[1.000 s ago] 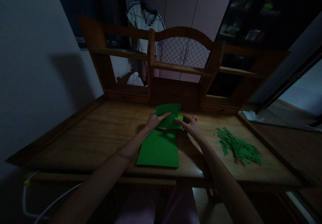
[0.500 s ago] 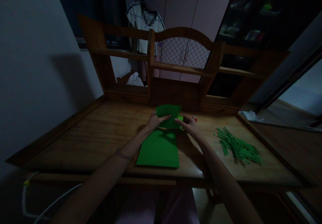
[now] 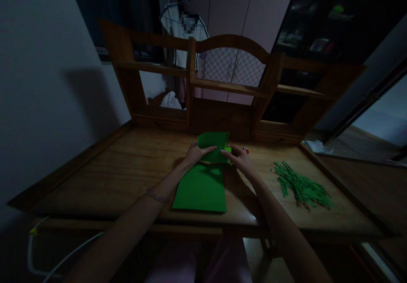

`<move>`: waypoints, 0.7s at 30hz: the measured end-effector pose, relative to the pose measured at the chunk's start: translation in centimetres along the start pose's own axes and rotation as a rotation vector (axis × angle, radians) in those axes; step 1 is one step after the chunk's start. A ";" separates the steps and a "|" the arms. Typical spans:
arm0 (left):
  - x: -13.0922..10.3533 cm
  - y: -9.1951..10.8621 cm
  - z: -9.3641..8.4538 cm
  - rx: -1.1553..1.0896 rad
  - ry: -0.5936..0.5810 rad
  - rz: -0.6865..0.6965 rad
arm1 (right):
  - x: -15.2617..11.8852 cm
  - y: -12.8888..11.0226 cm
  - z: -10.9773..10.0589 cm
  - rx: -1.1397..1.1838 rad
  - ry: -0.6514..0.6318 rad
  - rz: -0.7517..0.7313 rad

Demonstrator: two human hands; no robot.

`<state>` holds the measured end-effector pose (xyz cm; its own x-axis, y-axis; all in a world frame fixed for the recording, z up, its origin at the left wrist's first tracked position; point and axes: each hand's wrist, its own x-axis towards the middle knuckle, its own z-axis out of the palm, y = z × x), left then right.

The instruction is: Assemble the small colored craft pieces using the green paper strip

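A green paper sheet [image 3: 210, 141] is held up over the desk, with a row of small holes along its right edge. My left hand [image 3: 194, 153] grips its lower left part, thumb laid across the front. At the right edge, my right hand [image 3: 239, 156] is closed around a small bright-green hole punch [image 3: 227, 149], which is set against the sheet; the fingers hide most of it. Below the hands a stack of green paper [image 3: 200, 189] lies flat near the desk's front edge.
A pile of cut green strips with holes [image 3: 300, 185] lies on the right of the wooden desk [image 3: 111, 164]. Just beyond my right hand is a small red object with a white spot [image 3: 245, 150]. A wooden shelf unit [image 3: 229, 88] stands along the back.
Both hands stay almost in place. The raised green sheet has shifted slightly, and the holes on its right edge show a little more clearly.
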<state>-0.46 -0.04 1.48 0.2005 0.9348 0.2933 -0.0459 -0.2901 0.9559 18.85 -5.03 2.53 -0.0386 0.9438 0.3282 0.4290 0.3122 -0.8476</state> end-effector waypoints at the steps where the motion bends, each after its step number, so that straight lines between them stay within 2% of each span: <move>1: 0.0 0.0 0.0 -0.004 -0.005 0.001 | 0.0 0.0 0.0 0.003 -0.002 -0.002; 9: -0.5 0.4 0.4 -0.009 -0.046 -0.005 | -0.2 -0.4 0.0 0.065 -0.042 -0.008; 21: -0.2 0.0 0.1 -0.018 -0.014 -0.003 | -0.1 -0.5 0.2 0.089 -0.049 0.010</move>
<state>-0.37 -0.28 1.43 0.2143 0.9328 0.2898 -0.0627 -0.2829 0.9571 18.45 -5.26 2.81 -0.0801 0.9505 0.3002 0.3475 0.3089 -0.8853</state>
